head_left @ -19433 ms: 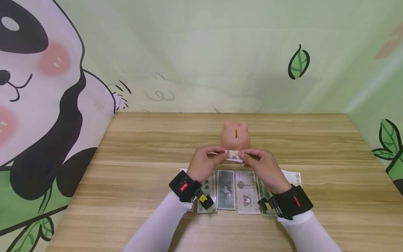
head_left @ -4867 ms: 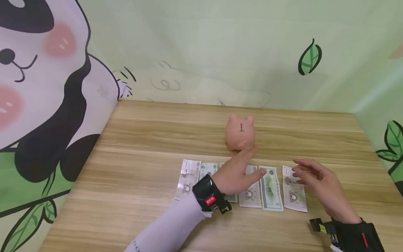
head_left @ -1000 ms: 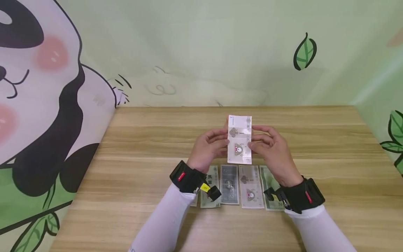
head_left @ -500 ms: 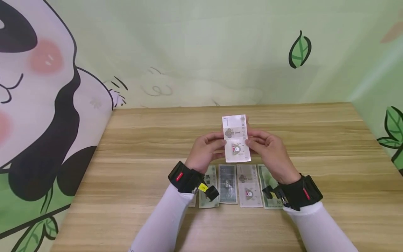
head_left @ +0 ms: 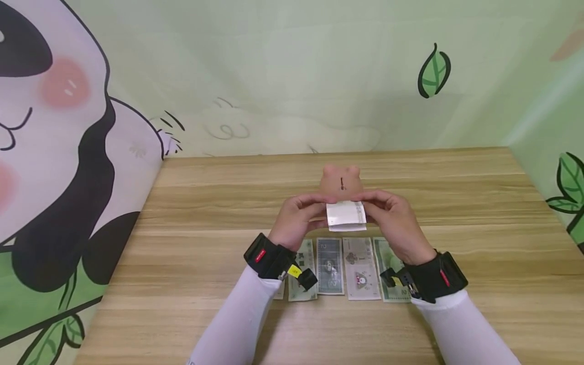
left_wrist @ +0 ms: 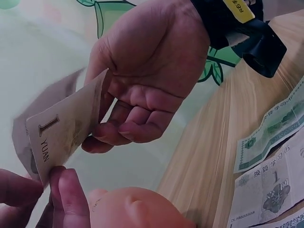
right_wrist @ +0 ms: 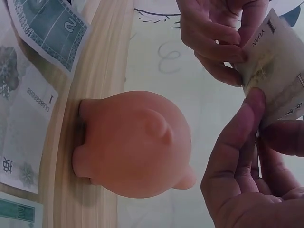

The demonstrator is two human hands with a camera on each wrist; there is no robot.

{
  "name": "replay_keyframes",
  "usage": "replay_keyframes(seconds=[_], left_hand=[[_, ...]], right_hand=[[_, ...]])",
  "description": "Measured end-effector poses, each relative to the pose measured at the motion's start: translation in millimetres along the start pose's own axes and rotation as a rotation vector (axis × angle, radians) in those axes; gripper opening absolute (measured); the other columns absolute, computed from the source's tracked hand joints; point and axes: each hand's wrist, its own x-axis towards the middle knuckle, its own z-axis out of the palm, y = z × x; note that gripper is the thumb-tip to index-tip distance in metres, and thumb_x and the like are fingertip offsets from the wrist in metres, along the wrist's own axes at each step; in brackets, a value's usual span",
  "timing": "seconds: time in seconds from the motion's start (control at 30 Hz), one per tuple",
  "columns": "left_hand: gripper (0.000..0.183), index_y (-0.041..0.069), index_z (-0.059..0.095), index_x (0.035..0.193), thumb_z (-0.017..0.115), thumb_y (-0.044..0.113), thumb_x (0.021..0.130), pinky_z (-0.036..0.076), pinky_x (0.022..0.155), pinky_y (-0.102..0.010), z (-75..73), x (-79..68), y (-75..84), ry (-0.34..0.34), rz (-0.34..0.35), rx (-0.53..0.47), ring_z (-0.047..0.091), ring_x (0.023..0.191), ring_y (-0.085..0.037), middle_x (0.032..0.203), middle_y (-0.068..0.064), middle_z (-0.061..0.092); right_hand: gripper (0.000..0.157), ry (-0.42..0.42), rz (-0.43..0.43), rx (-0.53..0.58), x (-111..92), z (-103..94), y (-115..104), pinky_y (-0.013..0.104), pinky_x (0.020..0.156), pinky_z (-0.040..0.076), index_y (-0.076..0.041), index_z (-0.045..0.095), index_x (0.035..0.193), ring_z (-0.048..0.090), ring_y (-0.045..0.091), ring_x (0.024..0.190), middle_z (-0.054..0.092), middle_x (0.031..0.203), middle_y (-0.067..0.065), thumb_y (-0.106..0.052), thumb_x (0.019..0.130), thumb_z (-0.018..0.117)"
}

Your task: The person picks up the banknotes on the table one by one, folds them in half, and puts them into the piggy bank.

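A 1 yuan play banknote (head_left: 347, 214), bent over on itself, is held in the air between both hands. My left hand (head_left: 296, 218) pinches its left edge, and my right hand (head_left: 398, 223) grips the right edge between thumb and fingers. In the right wrist view, the note's face (right_wrist: 275, 71) shows a printed 1 and YUAN. Just behind the hands stands a pink piggy bank (head_left: 342, 183), its dark slot facing up; its lower part is hidden by the fingers in the head view. The right wrist view shows its rounded side (right_wrist: 137, 142).
Several play notes lie in a row nearer the body, among them a blue-grey 2 note (head_left: 330, 266), a pale 1 note (head_left: 361, 268) and a green 2 note (head_left: 388, 253). The forearms cover some of them. Panda-printed cloth walls border the wooden table (head_left: 219, 192).
The note stood unfolded with its full face showing; its upper part is now folded over, leaving a shorter strip. The piggy bank, hidden behind it before, shows above the hands.
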Motion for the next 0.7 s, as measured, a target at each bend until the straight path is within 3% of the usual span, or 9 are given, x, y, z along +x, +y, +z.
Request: replay_keyframes(seconds=[0.27, 0.53, 0.7], left_hand=[[0.030, -0.008, 0.070, 0.123, 0.056, 0.007, 0.101, 0.064, 0.084, -0.032, -0.5, 1.4, -1.7, 0.012, 0.005, 0.026, 0.072, 0.099, -0.018, 0.126, -0.019, 0.070], [0.035, -0.002, 0.069, 0.129, 0.065, -0.002, 0.094, 0.064, 0.084, -0.036, -0.8, 1.0, -1.0, 0.019, 0.036, 0.057, 0.073, 0.091, -0.020, 0.127, -0.023, 0.068], [0.041, 0.005, 0.068, 0.133, 0.067, -0.003, 0.092, 0.064, 0.084, -0.037, -1.1, 0.5, -0.7, 0.027, 0.054, 0.066, 0.072, 0.096, -0.019, 0.128, -0.016, 0.064]], right_hand=[[0.034, 0.012, 0.033, -0.030, -1.2, -0.6, -4.0, 0.024, 0.087, 0.060, 0.007, 0.065, 0.130, 0.071, 0.007, 0.095, 0.066, 0.132, 0.015, -0.014, 0.106, 0.052], [0.043, -0.049, 0.025, -0.026, -0.6, 0.7, -2.8, 0.025, 0.088, 0.060, 0.001, 0.058, 0.142, 0.069, 0.009, 0.100, 0.069, 0.119, 0.007, -0.007, 0.100, 0.062], [0.049, -0.057, 0.006, -0.024, -0.1, 1.5, -0.3, 0.025, 0.086, 0.061, 0.000, 0.053, 0.146, 0.070, 0.009, 0.098, 0.069, 0.114, 0.005, -0.001, 0.098, 0.063]])
